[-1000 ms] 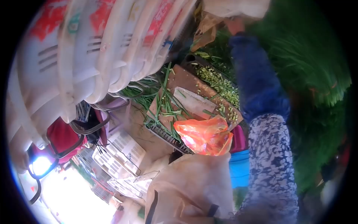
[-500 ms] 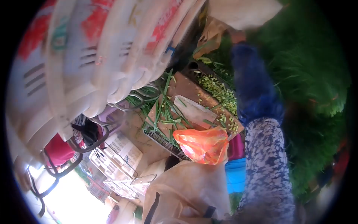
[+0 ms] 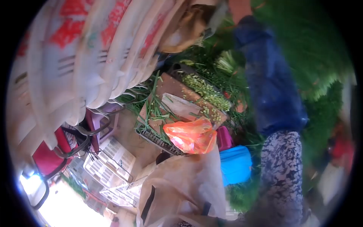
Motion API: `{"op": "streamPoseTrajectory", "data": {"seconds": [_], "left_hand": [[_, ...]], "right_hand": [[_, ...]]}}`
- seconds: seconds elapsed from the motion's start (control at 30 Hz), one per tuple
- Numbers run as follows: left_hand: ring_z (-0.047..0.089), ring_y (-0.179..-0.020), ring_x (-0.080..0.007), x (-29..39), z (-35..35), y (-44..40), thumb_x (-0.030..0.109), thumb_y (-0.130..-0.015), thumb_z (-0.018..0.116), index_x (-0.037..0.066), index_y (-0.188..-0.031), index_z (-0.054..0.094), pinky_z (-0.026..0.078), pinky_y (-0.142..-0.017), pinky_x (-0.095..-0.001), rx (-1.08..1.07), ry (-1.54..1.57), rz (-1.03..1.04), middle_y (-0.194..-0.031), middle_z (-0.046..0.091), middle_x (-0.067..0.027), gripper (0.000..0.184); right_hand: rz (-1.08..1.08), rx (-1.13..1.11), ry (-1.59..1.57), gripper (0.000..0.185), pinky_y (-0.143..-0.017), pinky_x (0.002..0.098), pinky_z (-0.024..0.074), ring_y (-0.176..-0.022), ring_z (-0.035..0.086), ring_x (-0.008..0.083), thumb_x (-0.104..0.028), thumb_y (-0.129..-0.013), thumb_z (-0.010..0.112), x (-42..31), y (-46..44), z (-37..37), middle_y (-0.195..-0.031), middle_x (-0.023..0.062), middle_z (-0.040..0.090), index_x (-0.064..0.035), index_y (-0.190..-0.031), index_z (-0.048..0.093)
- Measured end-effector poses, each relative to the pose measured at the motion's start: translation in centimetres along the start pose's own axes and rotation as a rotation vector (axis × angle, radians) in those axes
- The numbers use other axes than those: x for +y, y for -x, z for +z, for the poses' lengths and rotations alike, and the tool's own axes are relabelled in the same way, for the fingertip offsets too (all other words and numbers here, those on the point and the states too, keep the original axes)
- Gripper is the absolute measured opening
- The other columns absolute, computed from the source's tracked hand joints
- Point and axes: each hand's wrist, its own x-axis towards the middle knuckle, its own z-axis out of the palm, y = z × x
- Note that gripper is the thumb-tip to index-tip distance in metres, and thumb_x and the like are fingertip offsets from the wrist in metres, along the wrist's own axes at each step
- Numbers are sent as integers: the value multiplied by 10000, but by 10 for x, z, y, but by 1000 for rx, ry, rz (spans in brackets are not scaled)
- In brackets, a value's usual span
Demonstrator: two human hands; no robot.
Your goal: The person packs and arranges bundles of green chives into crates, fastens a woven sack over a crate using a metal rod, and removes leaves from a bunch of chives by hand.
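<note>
My right arm, in a blue sleeve cover over a patterned sleeve, reaches up the right side. Of my right hand (image 3: 239, 8), only the wrist end shows at the top edge; its fingers are cut off. Beside it is a brown, partly see-through wrapping (image 3: 185, 32), blurred. My left hand is out of view. Below lies a brown board (image 3: 166, 85) with a pale block (image 3: 180, 106), green stalks (image 3: 153, 108) and chopped green pieces (image 3: 206, 90). An orange plastic bag (image 3: 191, 135) sits at the board's near edge.
Stacked white tubs (image 3: 87, 56) fill the upper left. Dense green leaves (image 3: 302, 45) lie right of the arm. A blue item (image 3: 236, 164) and a magenta container (image 3: 224, 138) are near the apron (image 3: 185, 181). White baskets (image 3: 109, 162) stand lower left.
My right hand has moved up, mostly out of the frame. The pale sheet near it has left its earlier place, and the brown wrapping shows larger and further left. The view has shifted slightly.
</note>
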Motion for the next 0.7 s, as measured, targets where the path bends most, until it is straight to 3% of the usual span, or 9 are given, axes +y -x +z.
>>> {"op": "streamPoseTrajectory", "data": {"seconds": [0.17,0.23,0.27,0.33,0.4,0.43,0.47,0.57,0.7], "left_hand": [[578,-884,-377,-19,15,-10,384,-853,569,-21,-1093,554,497,-740,-478,176,-28,358,-1033,572,-209,470],[590,-824,-304,23,30,-12,262,-815,644,-40,-1047,572,500,-715,-399,263,-25,-761,-959,592,-181,388],[586,-799,-273,28,24,-26,194,-790,662,-47,-1039,577,494,-691,-367,192,224,-845,-937,594,-169,357],[570,-766,-241,30,27,-45,109,-749,676,-58,-1029,592,478,-643,-340,183,690,-830,-896,598,-152,336],[575,-779,-246,29,30,-34,122,-733,692,-35,-1064,592,477,-717,-345,172,734,-850,-946,602,-167,379],[540,-945,-229,11,42,-4,124,-809,612,-44,-1115,570,434,-833,-339,60,676,-897,-1091,539,-166,351],[544,-954,-219,4,51,1,124,-827,599,-57,-1123,562,432,-841,-324,42,663,-885,-1101,540,-162,350],[556,-979,-190,19,53,-37,126,-878,563,-96,-1148,538,426,-866,-278,12,745,-749,-1133,544,-149,351],[557,-903,-147,51,38,-74,163,-844,614,-34,-1109,570,425,-798,-258,102,1014,-765,-997,616,-112,334]], "right_hand": [[94,258,197,164,-778,408,426,-887,552,288,-20,-743,497,18,-53,-233,-804,142,583,-45,-877,589],[265,409,50,168,-809,443,407,-908,545,301,-21,-747,495,37,-55,-310,-831,145,594,-37,-874,604],[270,596,-252,176,-819,459,399,-914,537,319,-37,-751,505,53,-45,-335,-859,145,601,-31,-891,611],[188,794,328,259,-782,449,421,-888,536,368,-121,-753,553,58,-1,-370,-973,172,595,-8,-983,597],[468,-126,499,171,-766,418,431,-905,554,288,-48,-730,535,48,53,-347,-872,129,591,-25,-890,590],[496,-95,514,171,-766,418,431,-905,554,288,-48,-730,535,45,84,-335,-872,129,591,-25,-890,590],[520,103,-16,139,-706,393,441,-827,563,251,-80,-769,518,45,121,-327,-810,103,590,-34,-870,601],[351,171,-173,214,-748,282,471,-856,611,225,-119,-838,499,142,186,-426,-980,122,643,-38,-983,634],[462,203,393,285,-790,347,470,-887,605,271,-174,-803,577,94,205,-671,-1013,129,633,-27,-1046,600]]}}
